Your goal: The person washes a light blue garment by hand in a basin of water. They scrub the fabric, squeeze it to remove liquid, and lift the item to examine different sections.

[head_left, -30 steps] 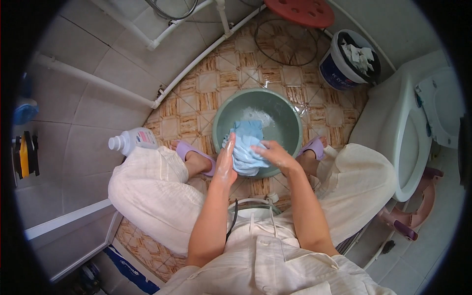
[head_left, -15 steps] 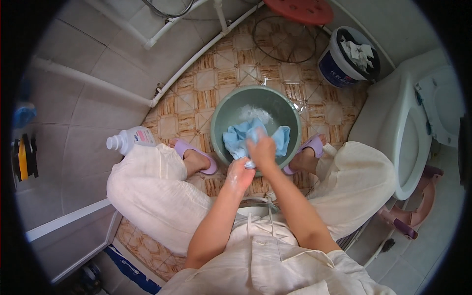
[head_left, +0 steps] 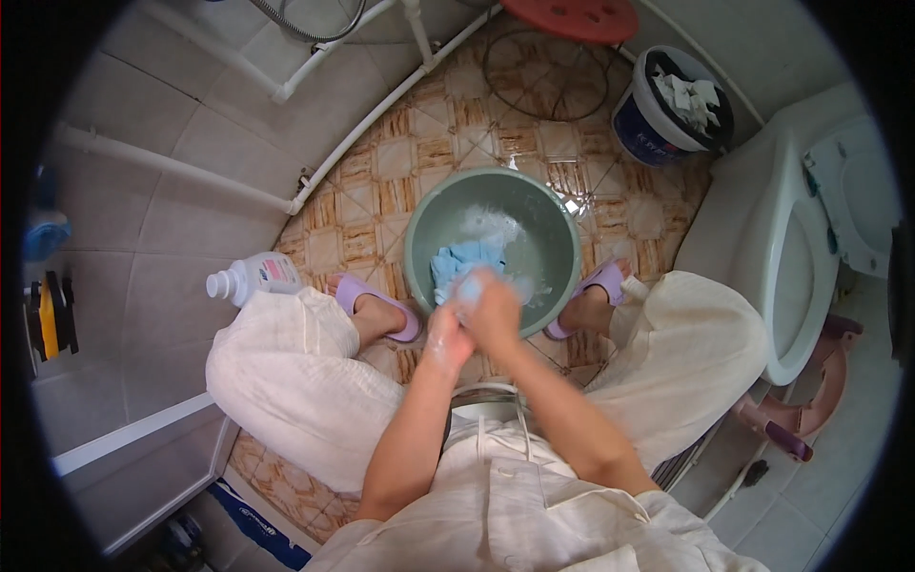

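A grey-green basin [head_left: 562, 224] with soapy water stands on the patterned tile floor between my feet in lilac slippers. A light blue cloth [head_left: 459, 259] lies partly in the water at the basin's near side. My left hand [head_left: 448, 336] and my right hand [head_left: 496, 310] are pressed together over the near rim, both closed on a bunched end of the blue cloth, with suds on them. My knees in cream trousers flank the basin.
A white detergent bottle [head_left: 253, 276] lies by my left knee. A dark bucket [head_left: 667, 114] with white rags stands behind the basin, next to a red stool [head_left: 572, 17]. A white toilet [head_left: 801, 248] is at the right, a shower rail [head_left: 381, 100] at the left.
The cloth was lifted and spread above the basin. Now both hands have drawn back to the near rim, bunching it tightly between them.
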Available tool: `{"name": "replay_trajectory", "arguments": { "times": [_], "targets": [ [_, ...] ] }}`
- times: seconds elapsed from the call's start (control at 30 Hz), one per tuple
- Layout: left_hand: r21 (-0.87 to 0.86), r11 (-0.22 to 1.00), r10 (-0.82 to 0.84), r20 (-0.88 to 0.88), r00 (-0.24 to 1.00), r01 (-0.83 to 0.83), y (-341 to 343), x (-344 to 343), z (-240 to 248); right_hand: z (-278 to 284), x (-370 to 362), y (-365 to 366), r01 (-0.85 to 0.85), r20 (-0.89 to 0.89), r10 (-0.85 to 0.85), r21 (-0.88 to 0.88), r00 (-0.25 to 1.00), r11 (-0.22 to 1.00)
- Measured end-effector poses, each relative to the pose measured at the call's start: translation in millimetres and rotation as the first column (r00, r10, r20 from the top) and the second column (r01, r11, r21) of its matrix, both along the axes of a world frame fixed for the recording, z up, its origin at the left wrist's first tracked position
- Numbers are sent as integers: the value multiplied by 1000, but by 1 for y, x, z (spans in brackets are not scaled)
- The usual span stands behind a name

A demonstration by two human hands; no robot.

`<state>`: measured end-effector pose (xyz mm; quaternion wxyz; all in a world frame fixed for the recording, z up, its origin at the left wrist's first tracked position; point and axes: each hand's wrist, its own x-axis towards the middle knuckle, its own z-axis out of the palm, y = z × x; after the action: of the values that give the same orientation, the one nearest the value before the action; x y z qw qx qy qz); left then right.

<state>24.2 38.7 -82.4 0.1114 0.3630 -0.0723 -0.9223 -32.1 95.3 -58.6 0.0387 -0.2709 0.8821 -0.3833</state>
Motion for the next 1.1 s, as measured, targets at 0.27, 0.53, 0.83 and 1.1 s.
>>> {"name": "replay_trajectory", "arguments": {
  "times": [0.27, 0.53, 0.83, 1.1],
  "targets": [
    [-75, 997, -11, -78, 997, 5, 1, 9, -13, -15, -34, -10, 73, 180, -121, 253, 976, 965],
    [-148, 989, -33, -95, 995, 18, 2, 7, -8, -22, -42, -10, 113, 272, -175, 229, 946, 967],
    [-214, 977, -26, -104, 994, 3, 1, 7, 9, -16, -21, -10, -159, 109, 161, -25, 981, 987],
    [148, 988, 122, -600, 791, -40, -13, 23, -21, 32, 3, -16, -132, 28, 144, -267, 989, 955]
  ]
}}
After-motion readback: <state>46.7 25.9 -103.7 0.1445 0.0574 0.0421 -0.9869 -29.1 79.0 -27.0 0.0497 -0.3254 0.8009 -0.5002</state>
